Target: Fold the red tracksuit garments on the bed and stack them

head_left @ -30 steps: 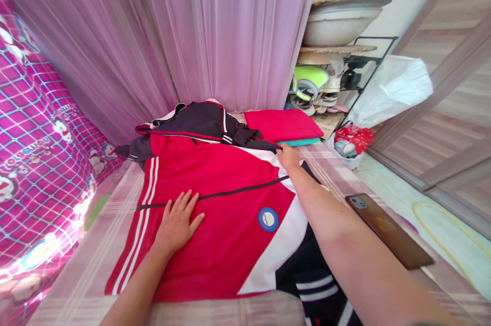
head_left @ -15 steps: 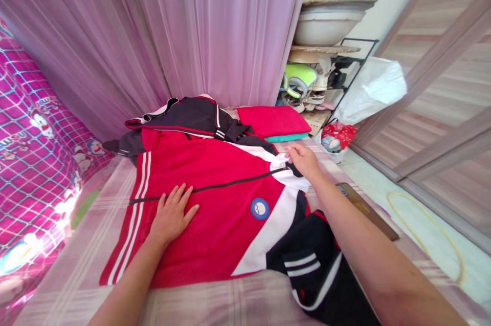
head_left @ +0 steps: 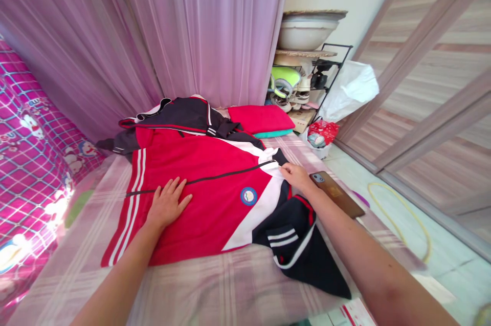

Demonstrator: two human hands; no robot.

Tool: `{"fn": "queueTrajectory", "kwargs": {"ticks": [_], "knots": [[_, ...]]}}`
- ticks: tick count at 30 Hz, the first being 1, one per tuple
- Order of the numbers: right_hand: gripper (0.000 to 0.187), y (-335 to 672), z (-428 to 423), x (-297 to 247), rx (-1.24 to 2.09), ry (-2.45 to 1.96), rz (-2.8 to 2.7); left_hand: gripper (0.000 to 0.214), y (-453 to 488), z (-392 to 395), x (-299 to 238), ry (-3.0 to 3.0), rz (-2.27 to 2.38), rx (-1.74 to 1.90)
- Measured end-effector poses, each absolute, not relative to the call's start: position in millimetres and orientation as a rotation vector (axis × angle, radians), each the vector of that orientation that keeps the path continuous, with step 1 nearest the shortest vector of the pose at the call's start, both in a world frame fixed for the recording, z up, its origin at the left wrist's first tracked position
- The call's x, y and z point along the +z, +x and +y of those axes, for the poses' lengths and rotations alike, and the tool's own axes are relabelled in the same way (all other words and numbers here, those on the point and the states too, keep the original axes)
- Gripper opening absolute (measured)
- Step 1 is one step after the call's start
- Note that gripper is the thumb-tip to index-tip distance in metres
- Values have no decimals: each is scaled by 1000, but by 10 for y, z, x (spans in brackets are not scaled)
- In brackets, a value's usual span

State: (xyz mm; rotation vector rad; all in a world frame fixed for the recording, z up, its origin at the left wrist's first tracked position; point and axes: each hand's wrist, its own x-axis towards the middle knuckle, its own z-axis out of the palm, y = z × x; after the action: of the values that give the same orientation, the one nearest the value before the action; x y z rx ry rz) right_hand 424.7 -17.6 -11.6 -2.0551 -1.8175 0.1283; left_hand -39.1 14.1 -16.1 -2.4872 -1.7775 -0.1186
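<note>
A red, white and black zip jacket (head_left: 215, 198) lies spread front up on the plaid bedsheet, its zipper closed up toward the white collar. My left hand (head_left: 168, 204) rests flat on the red body beside the zipper, fingers spread. At the collar, my right hand (head_left: 296, 177) pinches the white cloth near the zipper's top end. A round blue badge (head_left: 248, 196) sits on the chest between my hands. The near black sleeve (head_left: 307, 254) is bunched below my right forearm. Beyond the jacket lies another dark garment (head_left: 172, 115) with red and white trim.
A phone (head_left: 335, 194) lies beside my right forearm. Folded red cloth (head_left: 261, 118) rests at the bed's far edge, before a shoe rack (head_left: 326, 88) with a large basin (head_left: 309, 34) above. Purple curtains (head_left: 215, 34) hang behind the bed. Sliding wardrobe doors (head_left: 433, 111) stand at right.
My right hand has shifted from the far side of the collar to its near side, by the zipper end. My left hand stays flat on the jacket. The view has turned slightly right.
</note>
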Motion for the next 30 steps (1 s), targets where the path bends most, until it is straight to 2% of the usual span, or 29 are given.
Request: {"fn": "queueTrajectory", "kwargs": {"ticks": [6, 11, 16, 20, 25, 30], "knots": [[33, 4211, -416, -99, -82, -2187, -1908, 62, -391, 144, -156, -2504, -1747, -174], [34, 4210, -397, 14, -38, -2331, -1839, 57, -351, 66, -93, -2424, -1699, -260], [28, 4095, -297, 327, 49, -2354, -1934, 48, -326, -109, 26, -2458, -1549, -438], [31, 3529, -420, 553, 105, -2061, -2119, 47, -362, -251, 79, -2470, -1589, -536], [15, 2747, -690, 488, 655, -1297, -2564, 44, -564, -436, 143, -2621, -1520, -514], [14, 2585, -697, 373, 835, -1186, -2691, 43, -898, -674, 256, -2953, -1409, -434]]}}
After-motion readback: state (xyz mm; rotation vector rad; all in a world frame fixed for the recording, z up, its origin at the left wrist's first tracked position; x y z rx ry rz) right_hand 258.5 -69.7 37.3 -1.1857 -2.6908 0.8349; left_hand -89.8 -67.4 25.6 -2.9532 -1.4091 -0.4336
